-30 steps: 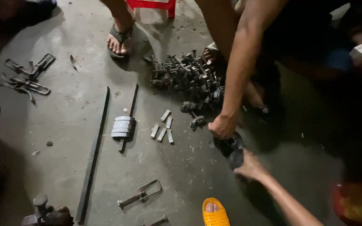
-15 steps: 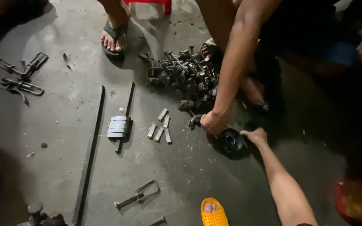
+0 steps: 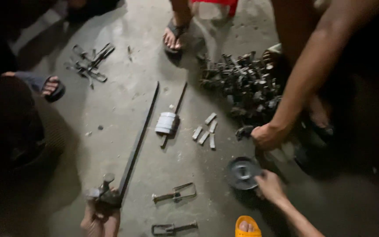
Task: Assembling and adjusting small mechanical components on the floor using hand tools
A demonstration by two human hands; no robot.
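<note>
While my left hand (image 3: 99, 217) is clamped around a dark metal clamp fitting (image 3: 104, 193) at the near end of the long flat bar (image 3: 139, 140), my right hand (image 3: 269, 186) pinches the round dark disc (image 3: 242, 172) on the concrete floor (image 3: 123, 101). Both look heavy, stiff, and probably greasy, so I would grip the disc by its rim.

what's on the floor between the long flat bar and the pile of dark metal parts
In the head view: a rod with stacked grey plates and four small metal pieces.
</note>
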